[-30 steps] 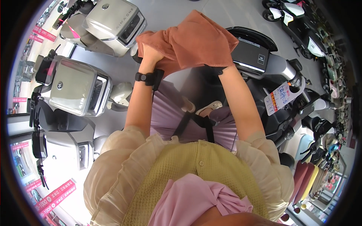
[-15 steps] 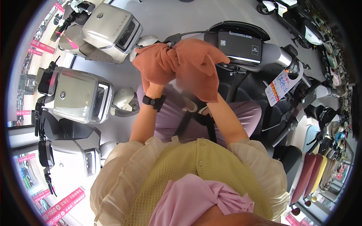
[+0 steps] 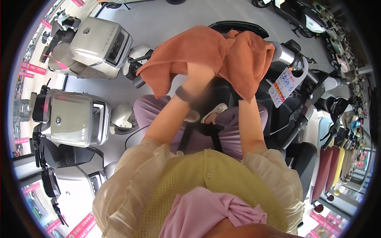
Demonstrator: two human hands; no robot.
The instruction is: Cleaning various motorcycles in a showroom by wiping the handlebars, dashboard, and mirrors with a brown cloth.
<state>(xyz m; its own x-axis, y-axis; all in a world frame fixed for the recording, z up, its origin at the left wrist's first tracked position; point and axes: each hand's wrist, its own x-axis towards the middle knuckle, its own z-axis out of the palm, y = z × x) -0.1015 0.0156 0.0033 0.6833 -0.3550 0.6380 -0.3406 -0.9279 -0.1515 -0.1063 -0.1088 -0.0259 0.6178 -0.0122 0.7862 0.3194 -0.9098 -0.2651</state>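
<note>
A rust-orange cloth is spread between my two hands, over the front of a dark scooter. My left hand reaches in beneath its left part, with the wrist and back of the hand showing, slightly blurred, and the fingers covered. The right part of the cloth hangs over my right hand, which is hidden; only my right forearm shows below the hem. Between the hands the cloth is gathered into folds. Behind it, a curved black edge of the scooter sticks out. I cannot tell whether the cloth touches the panel beneath.
A white paper tag hangs from the scooter's silver tube, right of the cloth. Black handlebar grip lies nearer me. Beige scooters with storage boxes stand at left. Dark red backrests line the right; another scooter stands far right.
The cloth has gone from a bunched shape to a wider spread, moving right and away from me. Both hands moved right; the black panel is now covered.
</note>
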